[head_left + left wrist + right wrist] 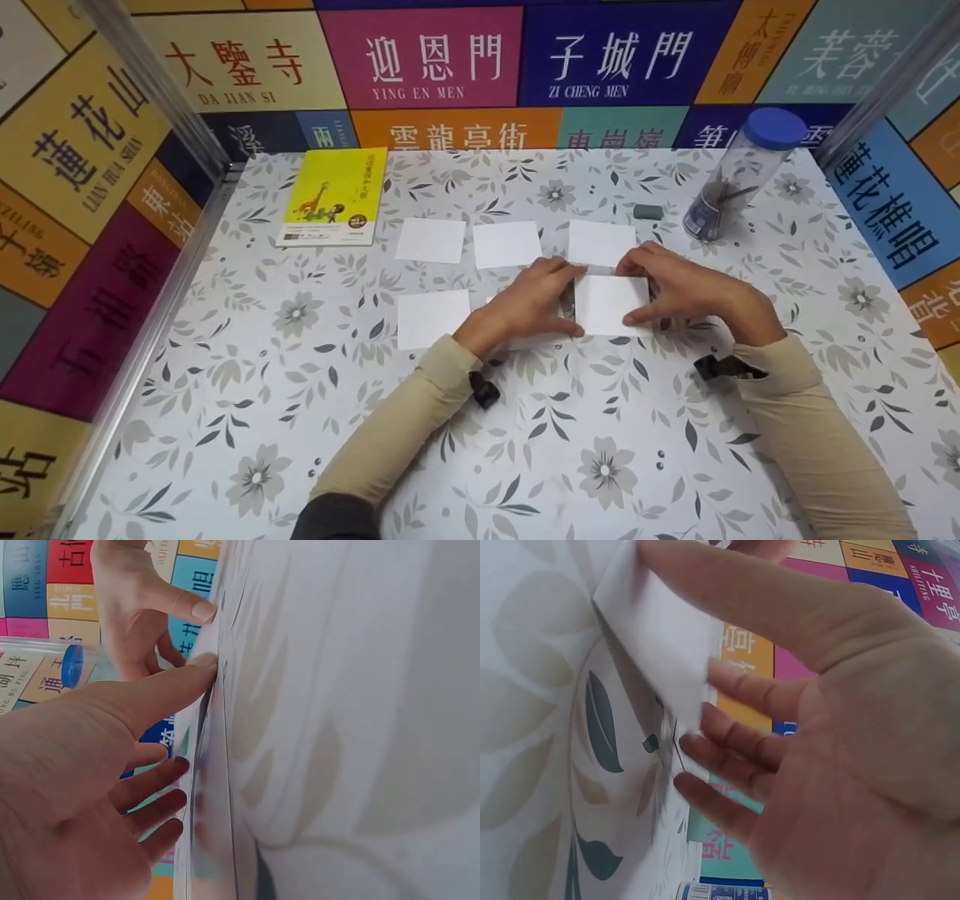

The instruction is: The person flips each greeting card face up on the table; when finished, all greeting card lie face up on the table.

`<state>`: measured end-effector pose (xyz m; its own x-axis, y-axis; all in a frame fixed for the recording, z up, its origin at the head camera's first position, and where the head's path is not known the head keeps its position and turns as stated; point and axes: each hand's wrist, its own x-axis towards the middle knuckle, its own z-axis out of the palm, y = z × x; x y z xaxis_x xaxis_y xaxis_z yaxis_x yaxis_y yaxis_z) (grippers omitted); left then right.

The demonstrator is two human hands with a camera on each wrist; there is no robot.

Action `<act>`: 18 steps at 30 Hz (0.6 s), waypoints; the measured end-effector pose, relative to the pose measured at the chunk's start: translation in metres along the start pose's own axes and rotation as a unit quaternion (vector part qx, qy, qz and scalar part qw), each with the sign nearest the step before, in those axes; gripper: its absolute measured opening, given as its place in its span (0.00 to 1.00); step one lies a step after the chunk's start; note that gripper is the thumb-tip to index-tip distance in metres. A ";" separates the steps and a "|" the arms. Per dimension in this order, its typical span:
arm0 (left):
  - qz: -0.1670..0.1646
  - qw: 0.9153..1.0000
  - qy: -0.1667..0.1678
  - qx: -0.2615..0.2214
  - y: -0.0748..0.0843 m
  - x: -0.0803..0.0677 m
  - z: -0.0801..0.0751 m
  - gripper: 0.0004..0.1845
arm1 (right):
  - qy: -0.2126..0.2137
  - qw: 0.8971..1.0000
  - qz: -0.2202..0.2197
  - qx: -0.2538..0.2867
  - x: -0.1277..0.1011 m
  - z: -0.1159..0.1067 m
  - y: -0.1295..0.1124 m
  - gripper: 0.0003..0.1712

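Observation:
A square white card (611, 304) lies between both hands at the right of the lower row. My left hand (529, 304) holds its left side, thumb at the near corner and index finger at the far one. My right hand (679, 289) grips the right side between thumb and fingers. Seen from the right wrist, this card (656, 637) is tilted, with one edge off the table. Another white card (536, 343) is mostly hidden beneath the left hand. Left of it lies a third card (433, 319).
Behind are three white cards in a row: left (431, 240), middle (507, 245) and right (600, 238). A small dark green block (648, 211) and a clear blue-lidded bottle (739, 176) stand at the back right. A yellow book (334, 195) lies back left on the floral tabletop (555, 450).

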<state>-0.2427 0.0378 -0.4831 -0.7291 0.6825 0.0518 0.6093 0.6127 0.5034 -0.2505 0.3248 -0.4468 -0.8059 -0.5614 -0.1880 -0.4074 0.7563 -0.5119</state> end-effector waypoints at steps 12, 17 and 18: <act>-0.003 0.989 0.109 -0.105 0.001 0.000 -0.006 0.25 | 0.105 0.983 -0.072 0.128 -0.007 -0.015 -0.019 0.06; 0.004 0.960 0.084 -0.266 0.005 0.000 -0.006 0.25 | 0.127 0.973 -0.063 0.182 -0.007 -0.014 -0.027 0.07; 0.006 0.950 0.077 -0.302 0.007 0.000 -0.006 0.27 | 0.129 0.970 -0.064 0.194 -0.007 -0.014 -0.027 0.09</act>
<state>-0.2407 0.0396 -0.4742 -0.7889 0.5927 0.1623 0.3615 0.2341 0.9025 -0.2398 0.3129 -0.4204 -0.8601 -0.5024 0.0884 -0.3599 0.4748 -0.8032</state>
